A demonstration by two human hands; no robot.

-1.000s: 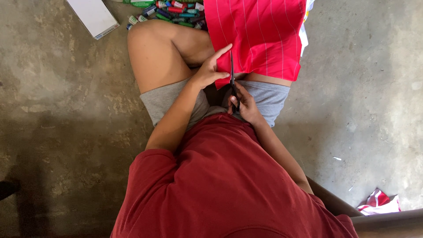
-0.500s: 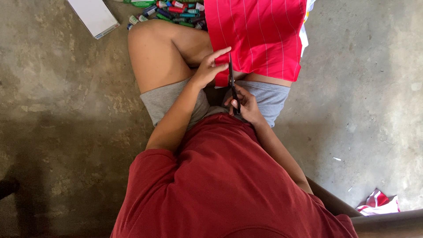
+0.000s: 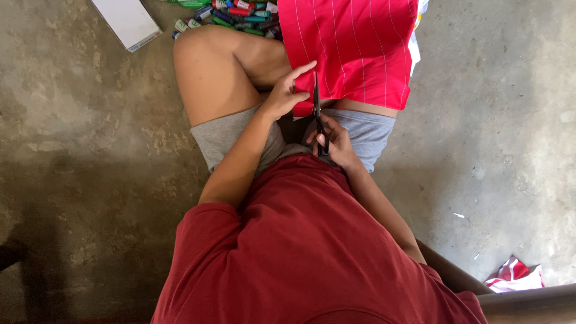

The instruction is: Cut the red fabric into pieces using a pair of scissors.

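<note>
So closest to the camera is the person's dark red shirt (image 3: 312, 252), filling the bottom middle of the view. Just past it, the right hand (image 3: 336, 141) sits over the lap with its fingers curled through the handles of a pair of black scissors (image 3: 318, 117), gripping them. The blades point straight away from the body and run into the near edge of a red sheet with thin white stripes (image 3: 354, 48), which lies draped over the right thigh. The left hand (image 3: 288, 93) is right beside the blades, pinching that edge of the sheet, thumb underneath and fingers stretched out on top. Grey shorts (image 3: 234, 135) show under both hands, and the bare left knee (image 3: 204, 60) sticks up to the side. Farther out on the concrete floor (image 3: 78, 150), a heap of coloured markers (image 3: 234, 12) lies just past the knee, with a flat white box (image 3: 126, 21) near it. A red and white scrap (image 3: 516, 276) lies off to the right, well apart.
</note>
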